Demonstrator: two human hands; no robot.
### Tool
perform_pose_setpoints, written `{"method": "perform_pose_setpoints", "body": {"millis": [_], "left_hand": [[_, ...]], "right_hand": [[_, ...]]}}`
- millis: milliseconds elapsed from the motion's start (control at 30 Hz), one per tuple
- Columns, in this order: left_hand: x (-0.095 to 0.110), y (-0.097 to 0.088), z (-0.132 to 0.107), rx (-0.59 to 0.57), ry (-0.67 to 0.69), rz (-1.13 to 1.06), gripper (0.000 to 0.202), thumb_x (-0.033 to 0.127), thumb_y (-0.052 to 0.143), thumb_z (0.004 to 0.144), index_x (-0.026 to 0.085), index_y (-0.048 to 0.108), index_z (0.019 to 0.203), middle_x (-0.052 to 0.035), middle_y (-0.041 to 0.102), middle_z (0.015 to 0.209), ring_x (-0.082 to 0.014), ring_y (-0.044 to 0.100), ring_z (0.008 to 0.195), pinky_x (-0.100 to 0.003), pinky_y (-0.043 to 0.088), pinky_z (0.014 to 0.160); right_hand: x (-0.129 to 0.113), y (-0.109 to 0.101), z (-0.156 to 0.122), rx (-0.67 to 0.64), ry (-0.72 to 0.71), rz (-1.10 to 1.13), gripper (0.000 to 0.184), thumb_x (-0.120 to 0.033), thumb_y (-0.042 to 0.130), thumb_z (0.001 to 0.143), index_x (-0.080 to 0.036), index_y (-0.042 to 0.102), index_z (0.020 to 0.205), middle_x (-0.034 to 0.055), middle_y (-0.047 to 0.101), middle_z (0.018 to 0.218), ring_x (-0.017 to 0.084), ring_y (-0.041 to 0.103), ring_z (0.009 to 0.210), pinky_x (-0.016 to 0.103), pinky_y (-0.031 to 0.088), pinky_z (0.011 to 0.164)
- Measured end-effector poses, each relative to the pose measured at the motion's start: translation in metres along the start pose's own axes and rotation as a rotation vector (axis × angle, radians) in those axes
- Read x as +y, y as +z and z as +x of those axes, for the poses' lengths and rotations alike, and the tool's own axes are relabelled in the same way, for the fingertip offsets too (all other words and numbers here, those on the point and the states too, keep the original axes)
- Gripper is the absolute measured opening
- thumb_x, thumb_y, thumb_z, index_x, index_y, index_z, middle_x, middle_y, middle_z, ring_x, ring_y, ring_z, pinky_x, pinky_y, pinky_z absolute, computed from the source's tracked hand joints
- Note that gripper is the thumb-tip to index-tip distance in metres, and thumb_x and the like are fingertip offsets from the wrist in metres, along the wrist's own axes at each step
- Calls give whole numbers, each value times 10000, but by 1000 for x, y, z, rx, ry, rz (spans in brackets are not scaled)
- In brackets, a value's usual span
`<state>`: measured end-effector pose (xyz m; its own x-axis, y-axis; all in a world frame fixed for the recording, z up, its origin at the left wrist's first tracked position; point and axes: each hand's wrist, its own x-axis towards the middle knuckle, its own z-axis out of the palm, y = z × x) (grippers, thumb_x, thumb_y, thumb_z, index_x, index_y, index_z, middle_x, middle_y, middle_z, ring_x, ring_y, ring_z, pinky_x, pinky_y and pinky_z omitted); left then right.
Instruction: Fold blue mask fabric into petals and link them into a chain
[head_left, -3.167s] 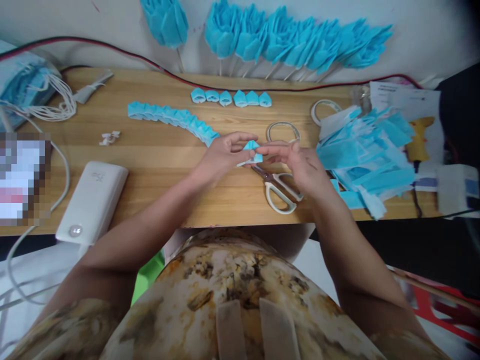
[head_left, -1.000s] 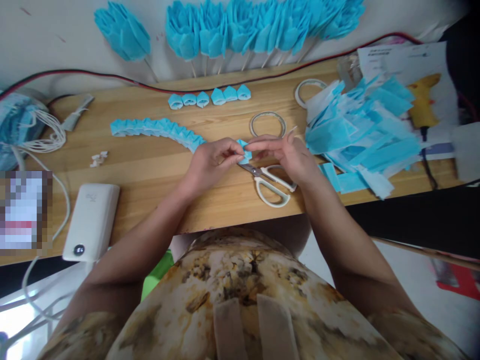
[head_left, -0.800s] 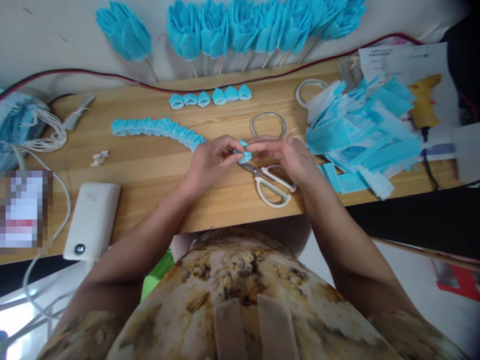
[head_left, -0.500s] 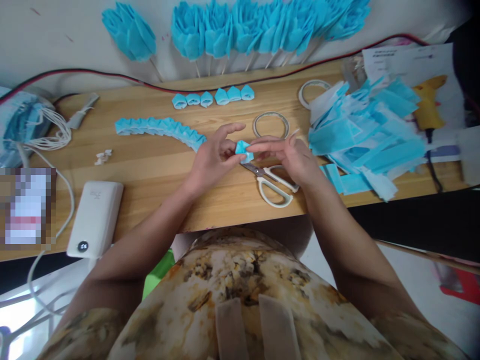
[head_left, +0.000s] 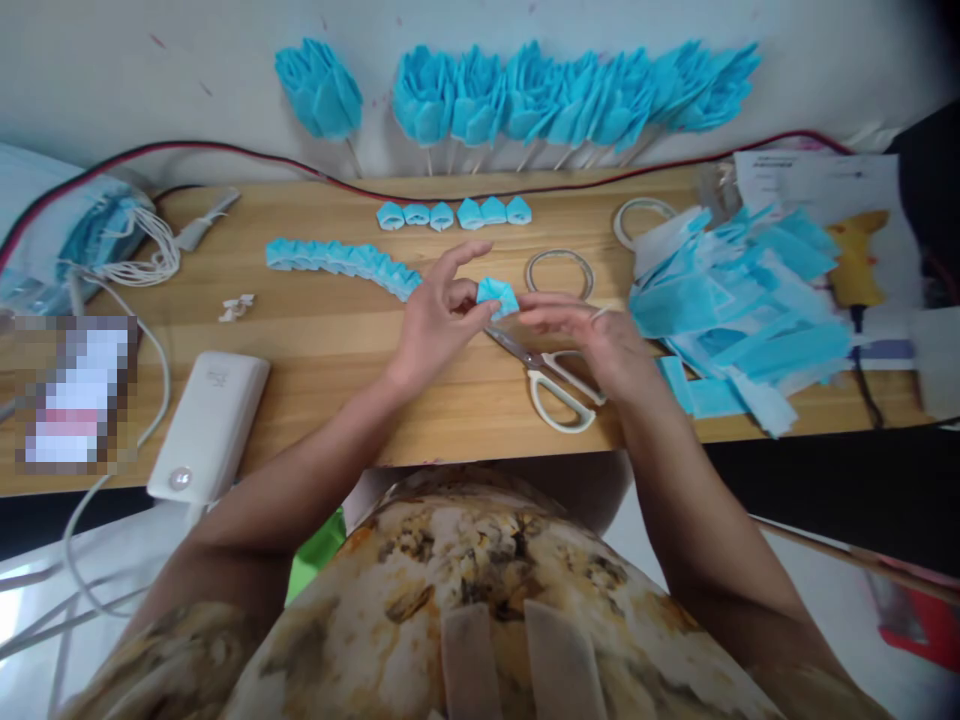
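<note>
A small folded piece of light-blue fabric (head_left: 496, 296) is pinched between the thumb and forefinger of my left hand (head_left: 435, 318), with the other fingers curled behind and one raised. From the right, the fingertips of my right hand (head_left: 592, 330) meet the piece's right corner; the fingers lie close together and the thumb is mostly hidden. Below the piece, white-handled scissors (head_left: 561, 395) lie on the wooden table (head_left: 330, 390), partly covered by my right hand. A row of similar folded blue pieces (head_left: 337, 258) reaches up to my left hand. Several more folded pieces (head_left: 493, 211) line up farther back.
Blue fabric flowers on sticks (head_left: 480, 95) lean on the wall behind a red-black cable (head_left: 247, 150). A pile of blue strips (head_left: 750, 300), tape rolls (head_left: 561, 274) and a yellow glue gun (head_left: 855, 260) lie right; a white power bank (head_left: 210, 425) and blurred phone (head_left: 79, 395) left.
My right fingers have drawn back from the top of the piece to its right corner. The piece has turned and now shows a flatter, wider face. The camera view has shifted.
</note>
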<state>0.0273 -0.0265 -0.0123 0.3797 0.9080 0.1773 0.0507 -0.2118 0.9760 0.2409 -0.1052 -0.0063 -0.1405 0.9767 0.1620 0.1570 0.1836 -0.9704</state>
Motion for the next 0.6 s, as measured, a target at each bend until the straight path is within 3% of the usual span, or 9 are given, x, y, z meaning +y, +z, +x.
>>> {"method": "perform_pose_setpoints", "body": {"millis": [67,233,467,600], "left_hand": [[3,0,0,26,-17,-30,498,251,793,872,263,635,1344,11,756,893,-104,619,624,-231,478,604],[10,-1,-3,62,-46,-40,538,240,805,857,254,624,1363,32,718,796,-127,640,674,-241,482,659],[18,0,-6,83,-70,-45,528,201,783,860,248,635,1364,43,670,742,-157,661,740,-272,502,741],[18,1,-7,89,-56,-46,526,166,758,863,255,634,1366,46,662,736,-153,654,734,-278,513,755]], "right_hand": [[-5,5,-1,-15,-11,-36,590,-776,488,980,-337,844,1147,61,751,1353,299,653,1329,486,571,1048],[-10,15,2,-12,-5,-48,603,-783,501,968,-343,824,1225,80,724,1327,279,670,1255,426,621,932],[-11,16,4,12,20,-45,521,-741,536,979,-377,825,1215,60,712,1318,265,672,1236,422,629,934],[-13,17,2,18,55,-57,594,-786,525,954,-366,808,1263,63,681,1383,286,659,1272,449,629,980]]}}
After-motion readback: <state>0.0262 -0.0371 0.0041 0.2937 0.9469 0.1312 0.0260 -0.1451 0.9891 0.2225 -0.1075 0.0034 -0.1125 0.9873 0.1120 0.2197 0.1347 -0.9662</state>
